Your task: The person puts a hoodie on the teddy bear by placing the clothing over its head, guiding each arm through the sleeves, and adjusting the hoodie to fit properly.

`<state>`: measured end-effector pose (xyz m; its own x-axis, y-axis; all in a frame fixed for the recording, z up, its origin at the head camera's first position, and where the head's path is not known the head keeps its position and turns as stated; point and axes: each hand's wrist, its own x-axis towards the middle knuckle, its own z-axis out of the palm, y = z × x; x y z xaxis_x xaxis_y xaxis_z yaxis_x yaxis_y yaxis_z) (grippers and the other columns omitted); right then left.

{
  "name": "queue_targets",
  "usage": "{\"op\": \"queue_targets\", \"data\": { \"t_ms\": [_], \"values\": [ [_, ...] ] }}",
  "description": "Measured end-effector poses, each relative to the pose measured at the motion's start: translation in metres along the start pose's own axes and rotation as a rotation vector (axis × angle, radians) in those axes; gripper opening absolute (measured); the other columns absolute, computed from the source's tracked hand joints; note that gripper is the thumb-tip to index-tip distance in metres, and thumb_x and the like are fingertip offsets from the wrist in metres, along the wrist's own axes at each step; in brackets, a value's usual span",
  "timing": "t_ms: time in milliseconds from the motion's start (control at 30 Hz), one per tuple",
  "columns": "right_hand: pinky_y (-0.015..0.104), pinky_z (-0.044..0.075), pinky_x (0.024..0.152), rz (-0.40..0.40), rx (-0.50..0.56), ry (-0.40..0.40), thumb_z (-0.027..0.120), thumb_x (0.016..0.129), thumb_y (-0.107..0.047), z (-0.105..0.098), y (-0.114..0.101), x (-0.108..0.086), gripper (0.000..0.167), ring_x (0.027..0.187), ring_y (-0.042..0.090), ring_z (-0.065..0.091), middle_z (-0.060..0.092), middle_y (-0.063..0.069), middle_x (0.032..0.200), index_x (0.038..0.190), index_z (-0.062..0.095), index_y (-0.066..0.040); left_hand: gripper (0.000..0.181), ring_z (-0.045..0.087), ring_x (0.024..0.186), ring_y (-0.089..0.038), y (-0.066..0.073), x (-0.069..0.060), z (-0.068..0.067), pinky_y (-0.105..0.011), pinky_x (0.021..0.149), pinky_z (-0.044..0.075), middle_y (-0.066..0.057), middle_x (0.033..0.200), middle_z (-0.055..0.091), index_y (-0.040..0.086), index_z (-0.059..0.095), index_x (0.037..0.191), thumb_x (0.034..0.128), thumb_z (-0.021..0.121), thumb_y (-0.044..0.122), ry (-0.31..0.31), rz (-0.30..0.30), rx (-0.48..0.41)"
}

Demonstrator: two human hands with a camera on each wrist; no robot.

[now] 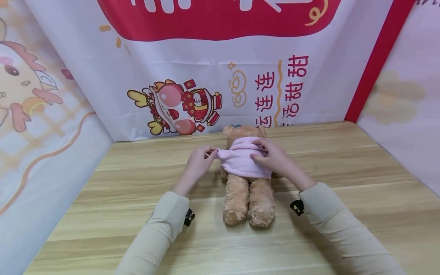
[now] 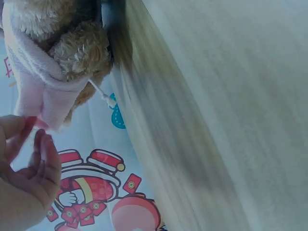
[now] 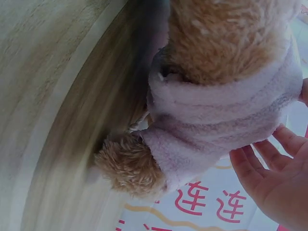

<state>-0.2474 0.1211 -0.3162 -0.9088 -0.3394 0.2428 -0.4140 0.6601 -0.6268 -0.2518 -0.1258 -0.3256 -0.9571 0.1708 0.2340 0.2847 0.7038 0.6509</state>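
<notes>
A brown teddy bear (image 1: 235, 198) lies on the wooden table, head toward the back wall, legs toward the camera, dressed in a pink top (image 1: 242, 162). The left hand (image 1: 200, 161) pinches a stretched-out edge of the top at the bear's left side in the head view; the left wrist view shows thumb and fingertips on the pink cloth (image 2: 31, 91). The right hand (image 1: 273, 154) rests on the top's right part with fingers spread and slightly bent. In the right wrist view its fingers touch the pink cloth (image 3: 216, 115), and a furry arm (image 3: 130, 166) sticks out of a sleeve.
The wooden table (image 1: 120, 214) meets a white printed cloth (image 1: 206, 53) behind the bear's head. Another printed cloth (image 1: 34, 126) hangs at the left, and a pale one (image 1: 402, 114) at the right. A small black object sits at each sleeve cuff.
</notes>
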Motion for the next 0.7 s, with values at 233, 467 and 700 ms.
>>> {"op": "queue_targets", "data": {
  "t_ms": [233, 467, 700],
  "values": [
    [0.051, 0.046, 0.1, 0.002, 0.025, 0.007, 0.064, 0.087, -0.015, -0.001, 0.004, -0.002, 0.044, 0.113, 0.039, 0.055, 0.055, 0.025, 0.122, 0.126, 0.053, 0.004, 0.026, 0.06, 0.081, -0.024, 0.003, 0.006, 0.004, -0.035, 0.074, 0.048, -0.013, 0.088, 0.07, 0.003, 0.072, 0.087, 0.0955, 0.054, 0.02, -0.086, 0.009, 0.046],
    [0.051, 0.046, 0.099, -0.01, 0.034, -0.005, 0.063, 0.088, -0.013, -0.002, 0.006, -0.003, 0.042, 0.111, 0.039, 0.055, 0.055, 0.025, 0.121, 0.125, 0.053, 0.004, 0.019, 0.061, 0.083, -0.019, 0.005, 0.011, 0.008, -0.029, 0.073, 0.049, -0.011, 0.098, 0.071, 0.005, 0.073, 0.1, 0.0919, 0.062, 0.018, -0.151, 0.012, 0.078],
    [0.052, 0.043, 0.102, -0.019, 0.016, -0.001, 0.064, 0.086, -0.01, -0.003, 0.005, -0.003, 0.042, 0.115, 0.04, 0.053, 0.055, 0.025, 0.123, 0.124, 0.053, 0.003, 0.019, 0.041, 0.06, -0.012, 0.004, 0.012, 0.01, -0.021, 0.055, 0.033, 0.0, 0.064, 0.048, 0.003, 0.07, 0.084, 0.0925, 0.059, 0.016, -0.191, -0.006, 0.091]
  ]
}}
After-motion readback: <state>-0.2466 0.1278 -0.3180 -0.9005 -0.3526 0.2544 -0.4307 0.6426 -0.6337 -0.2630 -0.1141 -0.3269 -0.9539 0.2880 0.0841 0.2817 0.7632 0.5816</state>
